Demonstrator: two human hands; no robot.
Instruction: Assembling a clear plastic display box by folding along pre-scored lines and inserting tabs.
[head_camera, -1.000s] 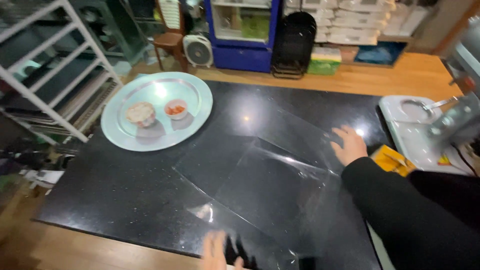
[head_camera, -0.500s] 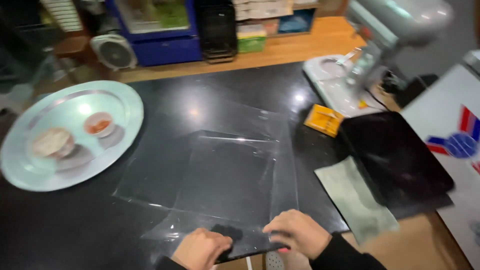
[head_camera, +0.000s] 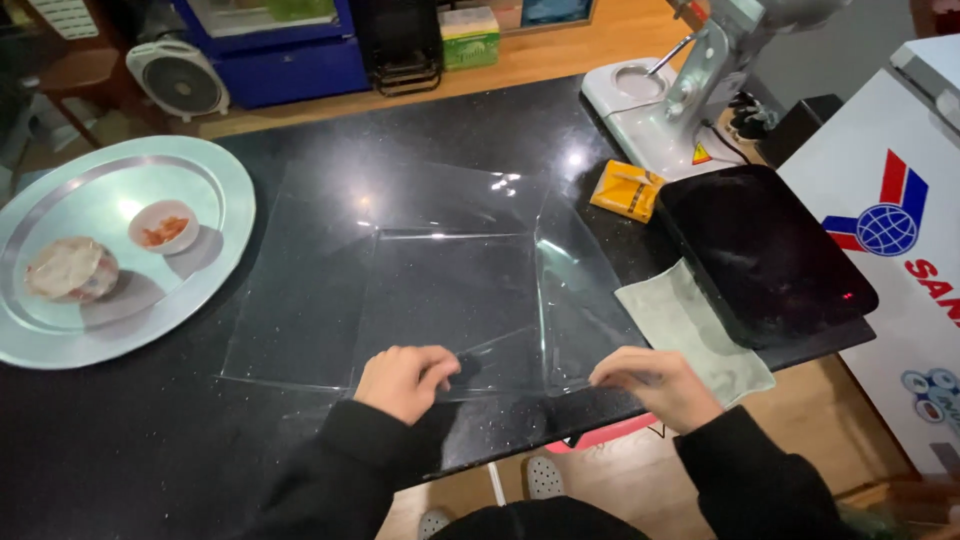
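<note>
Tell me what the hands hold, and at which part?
Both hands, left and right, pinch the clear plastic sheet at its near edge.

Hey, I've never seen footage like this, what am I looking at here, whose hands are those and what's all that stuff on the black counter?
There is no machine here, only a person wearing a camera on the head, so the one picture looks down at that person's own two hands. The left hand and right hand, both in black sleeves, pinch the near edge of a clear plastic sheet spread flat on a black stone counter. At the left sits a round metal tray with a small bowl of something orange and a pale wrapped lump. At the right lie a yellow packet, a grey cloth, a flat black appliance and the white base of a stand machine.
</note>
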